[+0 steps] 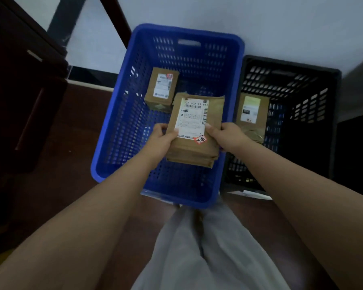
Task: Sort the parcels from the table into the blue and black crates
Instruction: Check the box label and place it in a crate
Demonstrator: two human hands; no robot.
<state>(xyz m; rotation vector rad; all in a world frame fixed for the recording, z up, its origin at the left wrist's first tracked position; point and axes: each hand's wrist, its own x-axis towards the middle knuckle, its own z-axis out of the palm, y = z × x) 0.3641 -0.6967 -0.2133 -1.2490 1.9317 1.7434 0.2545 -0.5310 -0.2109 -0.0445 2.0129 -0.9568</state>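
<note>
Left hand and right hand: each grips one side of a labelled brown parcel | Position: held above the blue crate | Context: one parcel in each crate; black crate alongside | Step: placing | Next, judged: lower, then release.

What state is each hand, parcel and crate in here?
Brown cardboard parcel with white label: held over the blue crate.
Left hand: grips it.
Right hand: grips it.
Blue perforated plastic crate: holds one small brown box.
Black perforated plastic crate: holds one brown parcel.
</note>
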